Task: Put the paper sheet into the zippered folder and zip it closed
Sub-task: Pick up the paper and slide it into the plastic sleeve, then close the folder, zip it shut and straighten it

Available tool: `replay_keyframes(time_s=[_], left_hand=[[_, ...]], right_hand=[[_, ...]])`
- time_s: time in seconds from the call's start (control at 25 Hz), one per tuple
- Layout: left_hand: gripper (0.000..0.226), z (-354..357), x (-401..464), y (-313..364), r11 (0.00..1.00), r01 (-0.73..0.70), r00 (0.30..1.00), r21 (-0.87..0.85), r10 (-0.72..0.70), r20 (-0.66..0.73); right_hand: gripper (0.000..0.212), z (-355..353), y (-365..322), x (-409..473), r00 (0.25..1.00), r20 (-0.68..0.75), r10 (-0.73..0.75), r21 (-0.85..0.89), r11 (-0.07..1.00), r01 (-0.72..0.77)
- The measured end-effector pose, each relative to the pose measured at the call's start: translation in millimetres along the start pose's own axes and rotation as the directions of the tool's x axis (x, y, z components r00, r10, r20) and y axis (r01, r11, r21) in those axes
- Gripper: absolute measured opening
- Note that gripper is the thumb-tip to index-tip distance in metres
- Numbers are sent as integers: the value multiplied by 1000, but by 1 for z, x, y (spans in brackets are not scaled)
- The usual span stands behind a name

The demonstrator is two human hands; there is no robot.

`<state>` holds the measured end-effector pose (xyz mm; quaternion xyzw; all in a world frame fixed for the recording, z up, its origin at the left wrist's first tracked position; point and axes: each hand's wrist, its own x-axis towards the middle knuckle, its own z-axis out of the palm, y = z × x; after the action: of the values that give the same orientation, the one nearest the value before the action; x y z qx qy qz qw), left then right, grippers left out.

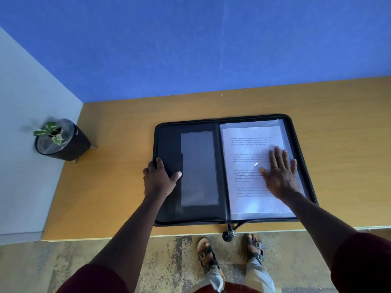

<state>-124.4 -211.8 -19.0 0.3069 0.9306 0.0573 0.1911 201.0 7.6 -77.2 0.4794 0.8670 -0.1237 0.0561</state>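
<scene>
I see the black zippered folder (169,199) lying open flat on the smooth wooden table (118,176), its matte left panel carrying a rectangular clear plastic window (198,168), and my left hand (159,179) grips that panel's outer edge, thumb on top. The white paper sheet (247,144) sits inside the right half under a glossy transparent sleeve, my right hand (280,174) pressed flat and spread on it; its printed paragraphs are mostly too blurred, though "way of living" reads in bold
</scene>
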Motion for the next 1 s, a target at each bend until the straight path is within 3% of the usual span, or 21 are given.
replay_keyframes(time_s=[0.32,0.68,1.0], left_hand=[[84,-17,8,-7,988,36,998,-149,-44,-49],[55,-56,-8,29,999,21,952,-36,-31,-304],[52,-90,-38,77,1000,7,912,21,2,-410]], right_hand=[[81,-3,-2,-2,1000,2,-3,20,1000,3],[77,-9,1,-2,1000,-1,-20,54,998,20],[79,-23,10,-2,996,60,-70,88,994,64]])
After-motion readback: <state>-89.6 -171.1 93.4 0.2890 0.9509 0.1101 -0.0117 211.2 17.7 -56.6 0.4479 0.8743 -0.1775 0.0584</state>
